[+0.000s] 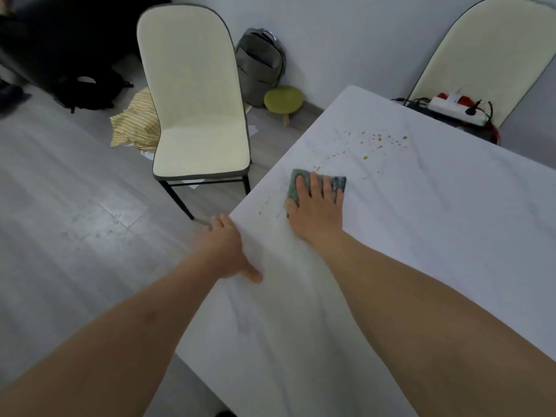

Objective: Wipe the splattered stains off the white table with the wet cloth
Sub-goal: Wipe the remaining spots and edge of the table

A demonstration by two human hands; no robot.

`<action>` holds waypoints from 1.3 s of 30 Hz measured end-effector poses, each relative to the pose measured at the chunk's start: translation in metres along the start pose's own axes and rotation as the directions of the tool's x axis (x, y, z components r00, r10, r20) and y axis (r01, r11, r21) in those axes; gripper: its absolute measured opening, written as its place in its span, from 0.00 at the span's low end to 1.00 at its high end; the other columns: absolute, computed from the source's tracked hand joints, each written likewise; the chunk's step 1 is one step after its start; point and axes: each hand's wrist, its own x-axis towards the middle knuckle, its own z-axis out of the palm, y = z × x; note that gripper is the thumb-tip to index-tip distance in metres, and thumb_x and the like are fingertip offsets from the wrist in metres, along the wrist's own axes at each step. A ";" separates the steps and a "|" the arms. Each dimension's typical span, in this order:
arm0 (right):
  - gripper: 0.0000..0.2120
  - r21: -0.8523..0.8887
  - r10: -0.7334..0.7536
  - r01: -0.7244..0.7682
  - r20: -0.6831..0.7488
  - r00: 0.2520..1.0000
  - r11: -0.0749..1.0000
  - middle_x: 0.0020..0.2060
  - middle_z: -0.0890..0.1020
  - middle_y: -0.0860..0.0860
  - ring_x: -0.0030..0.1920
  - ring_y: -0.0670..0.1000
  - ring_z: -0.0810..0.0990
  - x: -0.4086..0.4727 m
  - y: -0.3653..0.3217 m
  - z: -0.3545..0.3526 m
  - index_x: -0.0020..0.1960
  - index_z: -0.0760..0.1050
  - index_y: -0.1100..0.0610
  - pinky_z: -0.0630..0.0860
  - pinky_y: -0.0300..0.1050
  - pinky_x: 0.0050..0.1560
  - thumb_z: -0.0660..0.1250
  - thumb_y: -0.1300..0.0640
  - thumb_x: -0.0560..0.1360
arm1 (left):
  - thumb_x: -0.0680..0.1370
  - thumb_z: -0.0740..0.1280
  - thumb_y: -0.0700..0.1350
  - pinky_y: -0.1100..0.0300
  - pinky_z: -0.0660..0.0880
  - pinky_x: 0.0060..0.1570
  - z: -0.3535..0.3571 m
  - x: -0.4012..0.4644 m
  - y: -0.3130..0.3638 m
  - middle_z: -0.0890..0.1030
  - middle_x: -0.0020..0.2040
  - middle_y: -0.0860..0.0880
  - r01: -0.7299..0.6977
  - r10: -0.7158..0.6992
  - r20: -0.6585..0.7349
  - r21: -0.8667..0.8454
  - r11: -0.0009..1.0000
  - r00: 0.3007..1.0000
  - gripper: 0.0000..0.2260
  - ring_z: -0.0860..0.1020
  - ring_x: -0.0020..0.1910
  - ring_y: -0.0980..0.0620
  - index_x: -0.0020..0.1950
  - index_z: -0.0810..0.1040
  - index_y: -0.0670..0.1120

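Head view of a white table seen from one of its corners. The right hand lies flat on a green-grey cloth, fingers straight and slightly spread, pressing the cloth onto the tabletop near the left edge. The cloth shows beyond the fingertips and beside the thumb; the palm covers the rest. Yellow-brown stains speckle the surface just beyond the cloth, toward the far edge, with one drop touching or almost touching the cloth's far border. A few smaller spots lie between the cloth and the left edge. The left hand rests on the left edge of the table, thumb laid on the top and fingers bent over the side, holding the edge. Both forearms are bare.

At the far edge, a white power strip with dark cables rests beside a cream chair back. Off the table, on the grey floor, stand another cream chair, a grey backpack, a small green stool and a yellow striped fabric.
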 end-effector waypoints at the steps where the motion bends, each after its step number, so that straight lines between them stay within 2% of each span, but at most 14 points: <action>1: 0.31 -0.004 -0.035 0.035 0.009 0.999 0.999 0.82 0.45 0.49 0.80 0.58 0.41 0.006 -0.013 0.000 0.82 0.45 0.46 0.40 0.63 0.78 0.42 0.38 0.81 | 0.50 0.82 0.69 0.44 0.63 0.73 0.000 0.001 -0.001 0.47 0.82 0.38 0.004 -0.004 -0.003 -0.005 1.000 1.000 0.78 0.56 0.79 0.38 0.80 0.37 0.36; 5: 0.27 -0.011 -0.295 0.296 0.054 0.954 0.955 0.82 0.49 0.46 0.81 0.54 0.43 0.001 -0.059 0.004 0.80 0.51 0.41 0.41 0.60 0.78 0.48 0.44 0.82 | 0.52 0.82 0.67 0.42 0.61 0.75 0.004 0.004 -0.004 0.44 0.82 0.37 -0.002 0.002 0.008 -0.056 0.998 1.000 0.77 0.51 0.81 0.37 0.80 0.36 0.36; 8: 0.28 0.027 -0.544 0.544 0.106 0.832 0.838 0.79 0.60 0.44 0.80 0.53 0.52 -0.027 -0.056 0.008 0.76 0.65 0.41 0.47 0.58 0.77 0.52 0.52 0.76 | 0.53 0.82 0.68 0.42 0.60 0.76 0.005 0.006 -0.007 0.45 0.81 0.36 -0.019 0.019 0.001 -0.054 0.998 1.000 0.76 0.51 0.80 0.36 0.80 0.37 0.36; 10: 0.30 0.083 -0.606 0.601 0.092 0.790 0.795 0.76 0.68 0.46 0.79 0.55 0.59 -0.044 -0.027 0.008 0.72 0.74 0.45 0.55 0.56 0.74 0.51 0.54 0.72 | 0.54 0.82 0.68 0.42 0.59 0.76 0.005 0.006 -0.007 0.44 0.81 0.36 -0.013 0.014 0.014 -0.061 0.998 1.000 0.75 0.50 0.80 0.36 0.80 0.36 0.35; 12: 0.28 0.127 -0.544 0.538 0.021 0.839 0.833 0.73 0.73 0.49 0.76 0.58 0.66 -0.053 0.013 0.004 0.68 0.78 0.49 0.61 0.57 0.71 0.54 0.58 0.72 | 0.55 0.82 0.67 0.42 0.58 0.77 0.004 0.005 -0.008 0.42 0.81 0.35 -0.026 0.029 0.030 -0.072 0.997 0.999 0.75 0.49 0.80 0.35 0.79 0.36 0.34; 16: 0.26 0.190 -0.154 0.169 -0.090 0.984 0.967 0.72 0.73 0.57 0.73 0.64 0.68 -0.053 0.077 -0.014 0.71 0.75 0.56 0.64 0.58 0.73 0.57 0.62 0.74 | 0.57 0.82 0.66 0.42 0.59 0.76 0.001 0.002 -0.009 0.42 0.81 0.36 -0.030 0.033 0.035 -0.065 0.997 0.999 0.73 0.49 0.81 0.36 0.79 0.35 0.34; 19: 0.24 0.169 0.158 -0.146 -0.059 0.986 0.975 0.71 0.73 0.56 0.72 0.62 0.67 -0.045 0.077 -0.015 0.73 0.72 0.57 0.67 0.57 0.70 0.59 0.65 0.77 | 0.58 0.81 0.67 0.40 0.60 0.75 0.001 0.003 -0.007 0.41 0.81 0.36 -0.028 0.031 0.050 -0.046 0.999 0.998 0.73 0.49 0.80 0.35 0.79 0.34 0.34; 21: 0.24 0.285 0.261 -0.235 -0.055 0.964 0.929 0.66 0.74 0.55 0.69 0.60 0.71 -0.046 0.045 -0.012 0.71 0.72 0.55 0.70 0.55 0.66 0.60 0.65 0.76 | 0.58 0.81 0.68 0.40 0.61 0.75 0.002 0.005 -0.008 0.41 0.81 0.35 -0.036 0.038 0.058 -0.030 0.999 0.998 0.74 0.49 0.80 0.34 0.79 0.34 0.34; 24: 0.23 0.248 0.047 -0.025 -0.082 0.996 0.968 0.69 0.73 0.54 0.70 0.58 0.68 -0.055 -0.027 -0.002 0.71 0.72 0.54 0.68 0.55 0.68 0.58 0.59 0.77 | 0.56 0.80 0.69 0.40 0.61 0.75 0.005 0.008 -0.009 0.42 0.81 0.35 -0.038 0.039 0.040 -0.028 0.999 0.998 0.75 0.50 0.80 0.35 0.79 0.35 0.34; 27: 0.23 0.177 -0.246 0.240 0.012 0.969 0.955 0.77 0.64 0.48 0.78 0.55 0.56 -0.072 -0.090 0.006 0.76 0.65 0.45 0.54 0.57 0.75 0.52 0.53 0.81 | 0.55 0.78 0.70 0.41 0.60 0.75 0.012 0.012 -0.012 0.44 0.81 0.34 -0.082 0.082 -0.017 -0.024 0.996 0.996 0.74 0.51 0.80 0.35 0.79 0.36 0.35; 29: 0.25 0.174 -0.340 0.321 0.096 0.935 0.931 0.81 0.55 0.45 0.80 0.51 0.48 -0.079 -0.090 0.008 0.79 0.57 0.40 0.44 0.57 0.78 0.51 0.52 0.83 | 0.54 0.76 0.71 0.41 0.60 0.76 0.015 0.012 -0.015 0.45 0.81 0.35 -0.107 0.106 -0.039 -0.022 0.994 0.994 0.74 0.50 0.81 0.36 0.79 0.36 0.35; 31: 0.25 0.081 -0.362 0.356 0.075 0.929 0.931 0.81 0.55 0.45 0.80 0.53 0.49 -0.080 -0.059 0.011 0.79 0.57 0.39 0.46 0.58 0.77 0.50 0.48 0.82 | 0.53 0.79 0.72 0.42 0.61 0.75 0.011 0.008 -0.016 0.44 0.81 0.35 -0.099 0.098 -0.011 -0.040 0.994 0.995 0.76 0.50 0.80 0.36 0.79 0.35 0.34; 35: 0.30 0.006 -0.034 0.034 -0.093 0.995 0.999 0.73 0.71 0.56 0.71 0.62 0.69 -0.092 0.032 0.005 0.73 0.70 0.53 0.66 0.56 0.71 0.52 0.49 0.72 | 0.55 0.80 0.71 0.42 0.64 0.73 0.004 0.002 -0.015 0.45 0.81 0.35 -0.083 0.084 0.009 -0.056 0.995 0.996 0.75 0.53 0.79 0.36 0.78 0.37 0.32; 39: 0.14 0.209 0.370 -0.339 -0.129 0.920 0.917 0.55 0.78 0.56 0.58 0.61 0.76 -0.118 0.062 -0.014 0.56 0.74 0.56 0.75 0.53 0.49 0.58 0.66 0.73 | 0.59 0.79 0.70 0.44 0.59 0.76 0.008 0.002 -0.024 0.40 0.81 0.35 -0.138 0.139 0.005 -0.077 0.987 0.990 0.73 0.46 0.81 0.38 0.78 0.35 0.33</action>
